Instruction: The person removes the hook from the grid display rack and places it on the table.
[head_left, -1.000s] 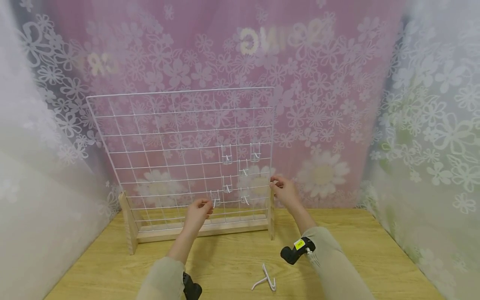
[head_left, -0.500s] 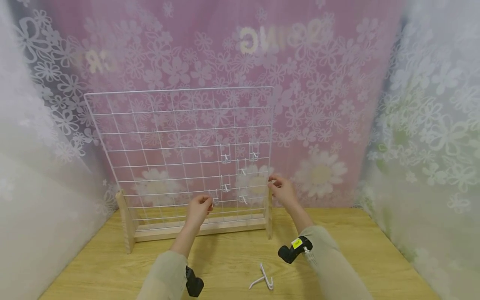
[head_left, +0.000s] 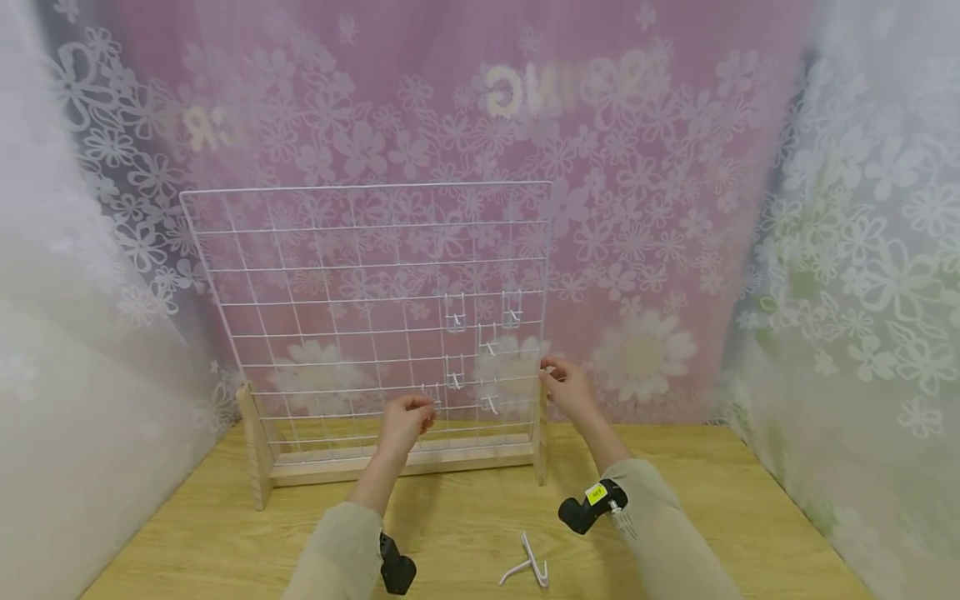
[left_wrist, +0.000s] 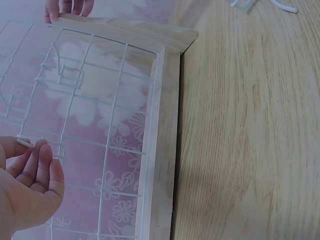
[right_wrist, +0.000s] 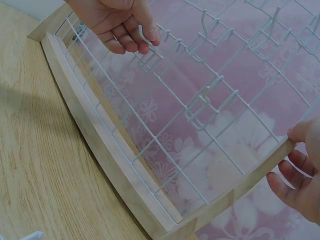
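Observation:
A white wire grid panel (head_left: 360, 267) stands upright in a pale wooden stand (head_left: 405, 467). Several white wire hooks hang on its right half, among them one hook (head_left: 489, 405) low near the right side. My left hand (head_left: 405, 425) pinches the prong of the lowest left hook (right_wrist: 146, 59), whose backing loops sit on the grid wires. Thumb and fingers partly cover that hook in the head view. At the right edge, my right hand (head_left: 573, 392) holds the top of the stand's side post (right_wrist: 240, 187), thumb on one face and fingers along the other.
One loose white hook (head_left: 529, 565) lies on the wood-grain table (head_left: 465, 521) in front of the stand. A pink flowered curtain (head_left: 637, 208) hangs close behind the grid, and pale curtains flank both sides.
The left hand has shifted slightly right at the lowest left hook, with its fingers now covering more of it. The right hand keeps its hold at the post. The view has tilted slightly.

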